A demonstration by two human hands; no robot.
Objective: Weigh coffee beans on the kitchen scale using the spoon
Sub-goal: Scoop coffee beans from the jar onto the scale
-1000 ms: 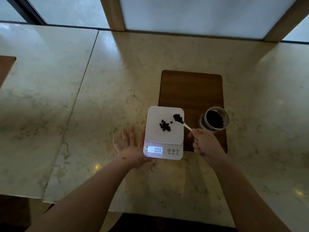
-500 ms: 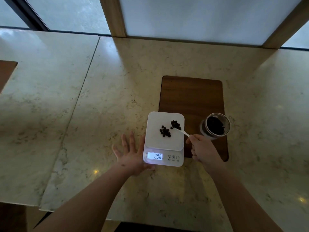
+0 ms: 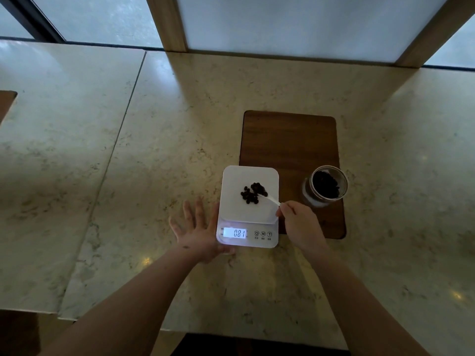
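Note:
A white kitchen scale stands on the marble counter, its lit display reading 081. A small pile of dark coffee beans lies on its platform. My right hand pinches the handle of a white spoon whose bowl rests down at the pile's right edge. My left hand lies flat on the counter, fingers spread, touching the scale's left side. A glass jar with more beans stands to the right on a wooden board.
The dark wooden board lies behind and right of the scale. The marble counter has a seam on the left and its front edge near my arms. Window frames rise at the back.
The spoon has lowered and moved left from above the platform to the bean pile. More beans lie on the scale. The display went from 000 to 081.

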